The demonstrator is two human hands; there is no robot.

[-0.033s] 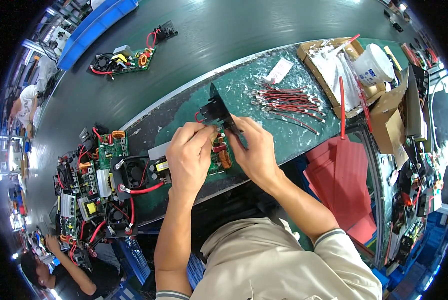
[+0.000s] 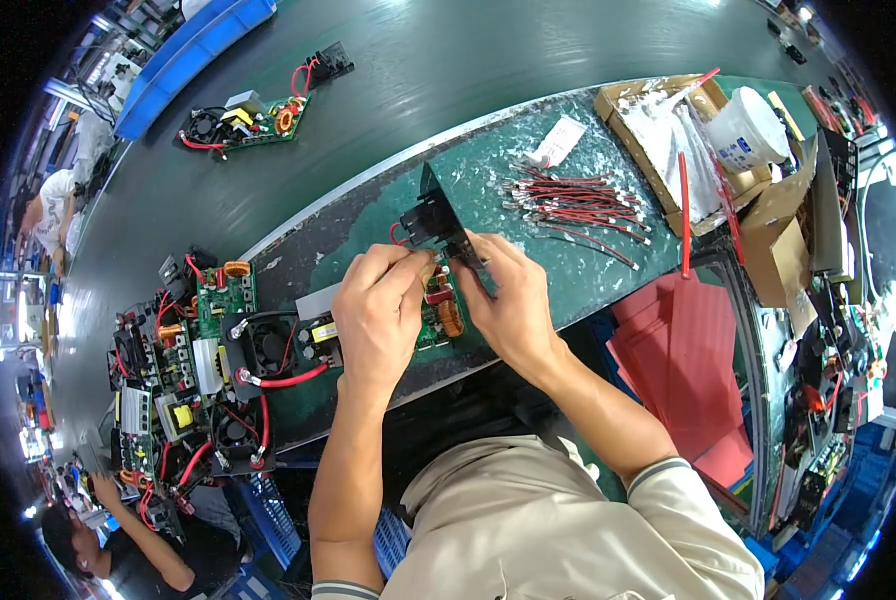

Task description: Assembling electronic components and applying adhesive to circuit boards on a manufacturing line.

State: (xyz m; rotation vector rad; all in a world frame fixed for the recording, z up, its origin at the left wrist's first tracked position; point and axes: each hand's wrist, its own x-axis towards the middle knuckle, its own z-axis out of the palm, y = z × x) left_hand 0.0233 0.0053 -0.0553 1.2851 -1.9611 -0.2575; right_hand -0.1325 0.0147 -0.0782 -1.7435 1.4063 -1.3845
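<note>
My right hand point(image 2: 516, 305) grips the lower edge of a black end panel point(image 2: 433, 215) with moulded sockets, holding it upright and tilted. The fingertips of my left hand point(image 2: 376, 305) are pinched together close to the panel's inner side; what they hold is hidden behind them. A short red wire point(image 2: 397, 236) loops out beside the panel. Under both hands lies a green circuit board point(image 2: 431, 335), partly covered, with a copper coil point(image 2: 452, 318) at its right end. A black fan point(image 2: 270, 345) and a thick red cable point(image 2: 293, 378) are at its left end.
Several boards with fans point(image 2: 173, 370) crowd the bench's left. Red-black wire leads point(image 2: 578, 200) lie right of my hands, near a cardboard box point(image 2: 658, 165) and white tub point(image 2: 746, 135). Another board point(image 2: 253, 120) sits on the conveyor point(image 2: 398, 75). A co-worker point(image 2: 133, 540) is at lower left.
The black panel has turned slightly in my right hand, showing more of its flat face. My left hand stays almost in place.
</note>
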